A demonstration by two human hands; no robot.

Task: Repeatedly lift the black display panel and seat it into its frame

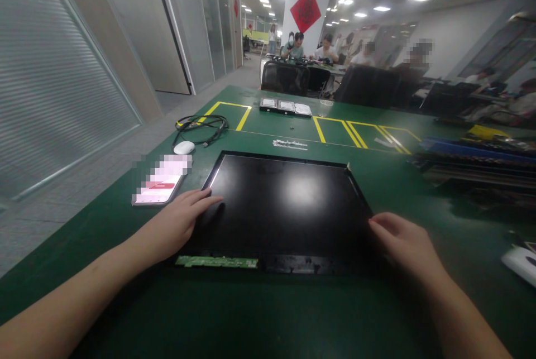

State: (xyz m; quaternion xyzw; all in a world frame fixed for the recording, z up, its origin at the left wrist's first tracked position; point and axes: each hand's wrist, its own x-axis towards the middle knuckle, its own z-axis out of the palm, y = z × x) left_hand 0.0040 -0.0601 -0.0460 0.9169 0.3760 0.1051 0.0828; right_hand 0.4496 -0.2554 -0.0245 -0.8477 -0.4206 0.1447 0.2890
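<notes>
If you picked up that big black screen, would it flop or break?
The black screen would probably be stiff, since its edges look straight. It might be slippery, because its smooth face shines with a bright patch. Its green circuit strip could be fragile, as it sits uncovered along the near edge.

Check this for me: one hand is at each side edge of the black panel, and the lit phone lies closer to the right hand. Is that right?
Not quite: the head view shows the lit phone closer to the left hand, not the right hand. A hand is indeed at each side edge of the black panel.
</notes>
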